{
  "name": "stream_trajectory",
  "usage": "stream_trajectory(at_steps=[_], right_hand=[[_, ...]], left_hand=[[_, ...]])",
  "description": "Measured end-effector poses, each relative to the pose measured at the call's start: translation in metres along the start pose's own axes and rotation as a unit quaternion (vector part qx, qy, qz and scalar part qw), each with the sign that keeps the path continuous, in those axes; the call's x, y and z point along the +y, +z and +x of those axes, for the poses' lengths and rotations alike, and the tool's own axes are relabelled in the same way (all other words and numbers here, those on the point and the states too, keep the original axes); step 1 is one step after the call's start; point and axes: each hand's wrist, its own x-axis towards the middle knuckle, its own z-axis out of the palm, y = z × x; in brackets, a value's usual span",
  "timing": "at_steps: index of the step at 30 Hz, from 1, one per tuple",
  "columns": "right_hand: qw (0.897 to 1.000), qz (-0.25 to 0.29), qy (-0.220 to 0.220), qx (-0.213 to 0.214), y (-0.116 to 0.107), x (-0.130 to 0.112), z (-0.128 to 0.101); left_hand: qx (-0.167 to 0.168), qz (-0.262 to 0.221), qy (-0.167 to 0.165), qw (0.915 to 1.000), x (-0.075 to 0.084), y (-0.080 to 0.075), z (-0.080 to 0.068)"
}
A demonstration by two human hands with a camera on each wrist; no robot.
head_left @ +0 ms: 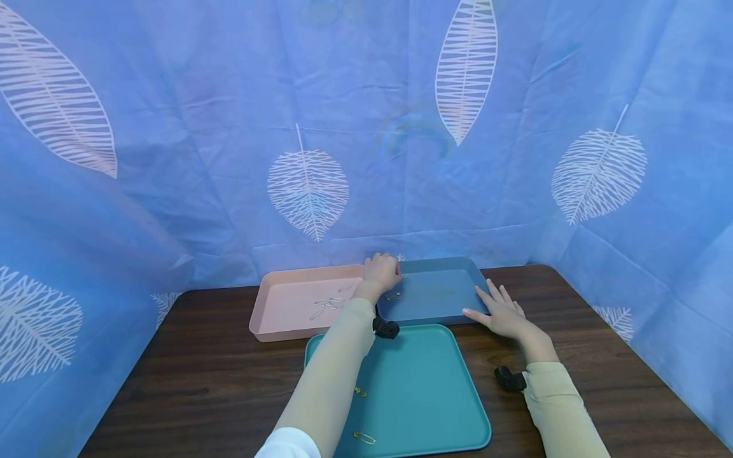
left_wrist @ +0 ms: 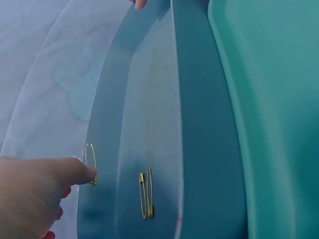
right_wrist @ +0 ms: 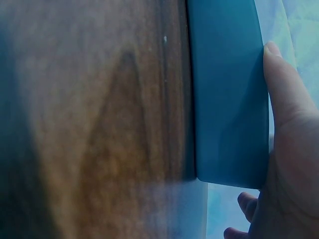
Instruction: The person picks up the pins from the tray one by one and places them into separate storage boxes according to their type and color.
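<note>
My left hand [head_left: 382, 270] reaches over the left end of the blue tray [head_left: 420, 315]. Thumb and fingertips pinch a gold safety pin [left_wrist: 94, 160], which stands above the tray's far wall in the left wrist view. Two more gold safety pins [left_wrist: 150, 196] lie side by side on the floor of that tray. At the tray's right front corner is my right hand [head_left: 504, 315], its fingers spread and straight. Its thumb rests on the tray's rim in the right wrist view, with the other fingers partly hidden behind the tray wall.
A pink tray [head_left: 275, 333] holding several silver safety pins [head_left: 329, 301] stands left of the blue one. In front lies a teal tray [head_left: 420, 394] with gold safety pins [head_left: 364, 437], partly covered by my left arm. Behind the dark wooden table [head_left: 217, 381] hangs a blue leaf-patterned cloth [head_left: 378, 184].
</note>
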Motion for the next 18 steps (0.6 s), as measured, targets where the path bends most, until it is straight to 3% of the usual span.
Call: stream_trajectory(at_steps=[10, 18], right_hand=[[1.0, -0.002, -0.006, 0.005, -0.0004, -0.0025, -0.0019], [1.0, 0.001, -0.006, 0.005, 0.0008, -0.001, -0.0011]], left_hand=[[-0.014, -0.007, -0.011, 0.9998, -0.0036, 0.0013, -0.0001], [0.003, -0.015, 0.012, 0.9998, -0.0094, -0.0026, -0.0068]])
